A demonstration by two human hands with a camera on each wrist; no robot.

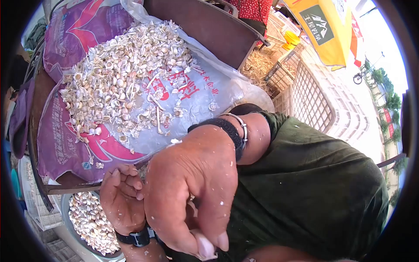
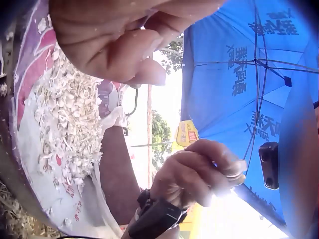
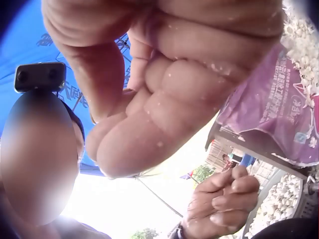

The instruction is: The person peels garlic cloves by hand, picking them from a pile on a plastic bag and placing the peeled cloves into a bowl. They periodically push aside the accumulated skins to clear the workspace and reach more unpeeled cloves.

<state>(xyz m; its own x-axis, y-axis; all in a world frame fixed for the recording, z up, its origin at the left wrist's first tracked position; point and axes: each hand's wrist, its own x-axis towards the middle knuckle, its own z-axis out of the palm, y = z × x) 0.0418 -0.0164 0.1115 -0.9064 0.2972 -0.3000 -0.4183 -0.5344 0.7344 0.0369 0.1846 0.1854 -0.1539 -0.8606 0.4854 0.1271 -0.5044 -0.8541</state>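
Note:
In the head view, my right hand [image 1: 192, 179] is large at the centre, a dark band and a pale bracelet at its wrist. Its thumb and finger pinch a whitish-pink garlic clove [image 1: 205, 247]; in the right wrist view the curled fingers [image 3: 149, 114] hide it. My left hand [image 1: 120, 201] is beside it, palm turned up, fingers loosely curled with nothing visible in them. Below and left of that hand, peeled-looking cloves [image 1: 91, 222] fill a grey basin [image 1: 65, 205]. Loose garlic cloves and skins [image 1: 118, 78] lie heaped on a sack-covered surface beyond both hands.
Purple and white printed sacks [image 1: 65, 153] line a brown metal tray [image 1: 205, 26]. Pale plastic crates [image 1: 312, 91] stand at the right, by a yellow umbrella [image 1: 323, 30]. Dark green cloth [image 1: 305, 187] covers the person's lap. A blue canopy [image 2: 224, 64] hangs overhead.

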